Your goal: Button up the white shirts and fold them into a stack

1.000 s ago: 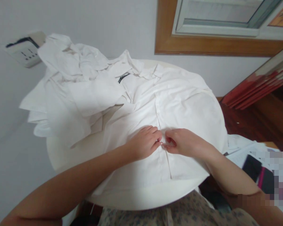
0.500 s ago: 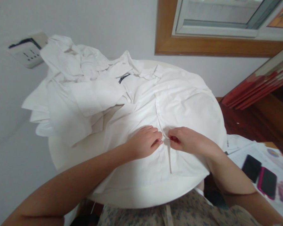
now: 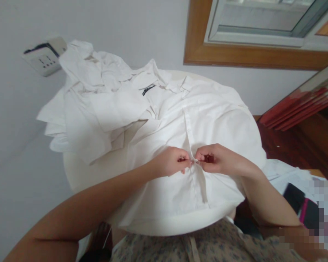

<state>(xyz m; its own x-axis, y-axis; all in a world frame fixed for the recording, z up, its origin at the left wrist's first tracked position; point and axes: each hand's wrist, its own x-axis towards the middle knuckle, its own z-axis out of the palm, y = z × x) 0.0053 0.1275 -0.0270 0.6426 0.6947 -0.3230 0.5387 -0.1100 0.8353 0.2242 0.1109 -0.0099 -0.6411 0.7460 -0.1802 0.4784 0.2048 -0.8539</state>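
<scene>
A white button-front shirt lies spread over a round off-white table, its collar toward the wall. My left hand pinches the front placket at the shirt's middle. Close beside it on the right, my right hand pinches the other front edge, and the fingertips of both hands nearly meet. Below my fingers the two front edges part in a narrow gap. Any button between the fingertips is too small to make out. A small dark label shows inside the collar area.
Crumpled white garments are heaped at the table's left. Behind them is a wall socket. To the right, a side surface holds papers and two dark phones, one phone with a pink edge. A red curtain hangs at far right.
My hands have drawn together at the placket, fingertips now nearly touching. The lower front edges gape a little wider. The whole view has shifted slightly.
</scene>
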